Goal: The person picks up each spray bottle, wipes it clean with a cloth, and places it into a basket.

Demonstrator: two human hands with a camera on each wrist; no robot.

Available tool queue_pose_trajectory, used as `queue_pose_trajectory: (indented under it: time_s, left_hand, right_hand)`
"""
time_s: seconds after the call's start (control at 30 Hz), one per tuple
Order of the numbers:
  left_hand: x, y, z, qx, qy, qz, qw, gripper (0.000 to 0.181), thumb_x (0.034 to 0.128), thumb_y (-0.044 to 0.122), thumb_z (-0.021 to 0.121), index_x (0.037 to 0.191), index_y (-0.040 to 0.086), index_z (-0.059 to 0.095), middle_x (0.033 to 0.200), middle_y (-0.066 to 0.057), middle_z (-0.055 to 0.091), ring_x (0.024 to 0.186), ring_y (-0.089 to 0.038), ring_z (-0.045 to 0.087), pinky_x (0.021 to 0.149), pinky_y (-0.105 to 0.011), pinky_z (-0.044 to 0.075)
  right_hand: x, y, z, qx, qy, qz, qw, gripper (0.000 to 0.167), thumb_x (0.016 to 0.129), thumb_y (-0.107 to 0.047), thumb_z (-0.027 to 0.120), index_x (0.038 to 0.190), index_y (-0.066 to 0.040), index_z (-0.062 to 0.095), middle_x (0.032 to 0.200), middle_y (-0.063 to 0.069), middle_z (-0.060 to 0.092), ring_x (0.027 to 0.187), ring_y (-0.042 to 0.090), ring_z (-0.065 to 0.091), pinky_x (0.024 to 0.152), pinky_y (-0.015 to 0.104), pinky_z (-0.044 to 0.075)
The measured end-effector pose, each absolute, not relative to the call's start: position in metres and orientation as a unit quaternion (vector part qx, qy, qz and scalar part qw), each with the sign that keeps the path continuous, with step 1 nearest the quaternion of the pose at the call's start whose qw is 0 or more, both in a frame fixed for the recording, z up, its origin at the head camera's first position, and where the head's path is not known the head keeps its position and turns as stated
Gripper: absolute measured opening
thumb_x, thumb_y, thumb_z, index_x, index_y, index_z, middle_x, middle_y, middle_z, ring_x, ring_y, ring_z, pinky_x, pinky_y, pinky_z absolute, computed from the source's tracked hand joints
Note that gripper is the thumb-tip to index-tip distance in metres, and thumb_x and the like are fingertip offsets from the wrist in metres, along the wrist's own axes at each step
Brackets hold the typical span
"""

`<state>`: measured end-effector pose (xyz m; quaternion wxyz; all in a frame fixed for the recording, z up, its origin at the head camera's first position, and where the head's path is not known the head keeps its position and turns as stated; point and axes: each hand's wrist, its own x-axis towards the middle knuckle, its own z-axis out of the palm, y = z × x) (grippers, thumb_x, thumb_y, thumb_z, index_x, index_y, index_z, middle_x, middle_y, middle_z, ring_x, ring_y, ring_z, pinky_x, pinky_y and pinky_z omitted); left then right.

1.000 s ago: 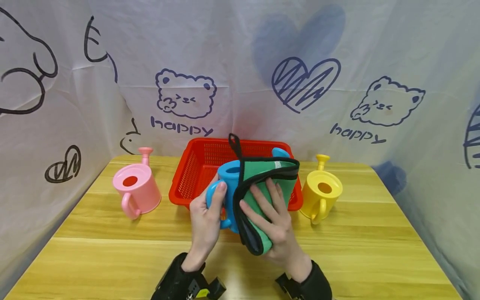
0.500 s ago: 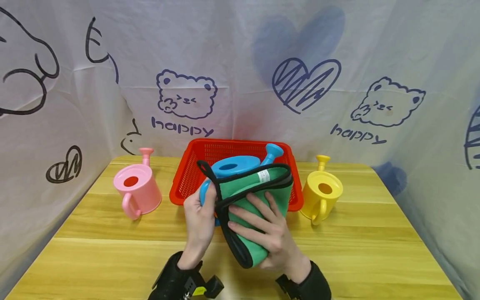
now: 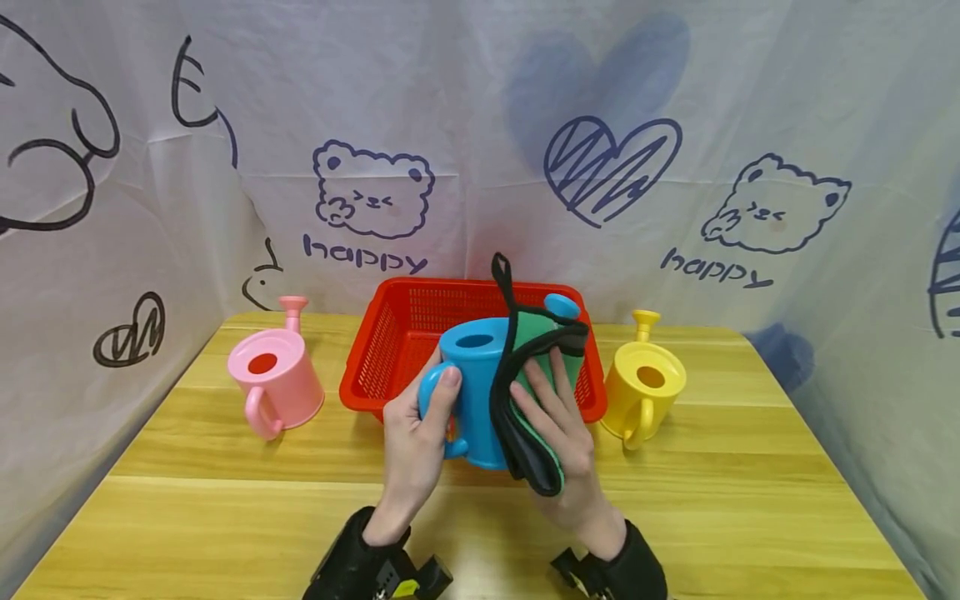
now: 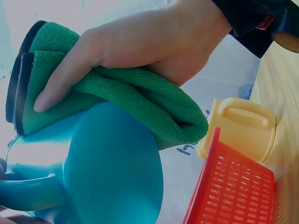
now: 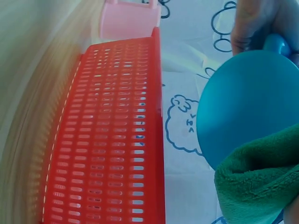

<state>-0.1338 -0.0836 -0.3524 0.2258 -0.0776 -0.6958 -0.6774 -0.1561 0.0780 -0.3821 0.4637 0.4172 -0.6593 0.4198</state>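
Note:
A blue watering can [image 3: 480, 408] is held up in front of the red basket, its spout partly behind the cloth. My left hand [image 3: 414, 442] grips its handle, thumb on top. My right hand [image 3: 566, 450] holds a folded green cloth [image 3: 530, 329] with black edging around the can's right side, fingers spread over it. In the left wrist view the cloth [image 4: 140, 100] wraps against the blue can [image 4: 117, 163], with the right hand's thumb lying on it. The right wrist view shows the can's base [image 5: 247, 102] beside the cloth [image 5: 257, 182].
Behind the can stands a red perforated basket [image 3: 367, 367] on the wooden table [image 3: 247, 517]. A pink watering can [image 3: 288, 383] is to its left, a yellow one [image 3: 633, 392] to its right. A white curtain with drawings [image 3: 480, 125] hangs behind the table.
Half a second ago the can was turned and the cloth covered more of its front. Now the can has swung back, and the right hand and cloth have moved up and right, exposing its left part.

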Motion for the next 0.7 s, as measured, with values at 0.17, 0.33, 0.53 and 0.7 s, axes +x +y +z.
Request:
queue_pose_trajectory:
  time_s: [0.17,0.33,0.53,0.7]
  left_hand:
    - [-0.1332,-0.0818,-0.354,-0.082,-0.701,-0.672,0.223,0.043,0.1012,0.013,0.058,0.144,0.01,0.055,0.059,-0.008,0.042,0.057,-0.023,0.049,0.073,-0.026,0.055]
    - [-0.1345,-0.0837,-0.3543,-0.088,-0.7,-0.672,0.227,0.041,0.101,0.011,0.058,0.142,0.009,0.057,0.059,-0.005,0.041,0.053,-0.018,0.045,0.064,-0.023,0.047]
    - [-0.1367,-0.0855,-0.3536,-0.105,-0.695,-0.673,0.232,0.039,0.1021,0.012,0.057,0.141,0.013,0.059,0.058,-0.001,0.038,0.05,-0.011,0.037,0.048,-0.023,0.031]
    - [-0.1383,-0.0871,-0.353,-0.096,-0.684,-0.682,0.241,0.036,0.103,0.012,0.055,0.138,0.011,0.061,0.058,0.003,0.051,0.058,-0.005,0.051,0.056,-0.016,0.044]
  right_hand:
    - [-0.1546,0.0827,-0.3818,0.392,-0.692,0.413,0.444,0.051,0.102,-0.018,0.057,0.15,-0.005,0.045,0.164,0.006,0.033,0.155,0.035,0.025,0.125,0.041,0.026]
    - [-0.1555,0.0829,-0.3823,0.419,-0.693,0.4,0.428,0.052,0.104,-0.036,0.051,0.15,-0.01,0.048,0.165,0.008,0.032,0.157,0.037,0.02,0.127,0.041,0.021]
    - [-0.1563,0.0803,-0.3788,0.474,-0.668,0.323,0.474,0.042,0.102,-0.035,0.056,0.137,-0.013,0.063,0.157,0.007,0.046,0.155,0.035,0.025,0.128,0.05,0.015]
    - [-0.156,0.0799,-0.3788,0.516,-0.648,0.309,0.467,0.038,0.099,-0.037,0.056,0.12,-0.01,0.073,0.147,0.005,0.058,0.152,0.033,0.033,0.128,0.051,0.015]
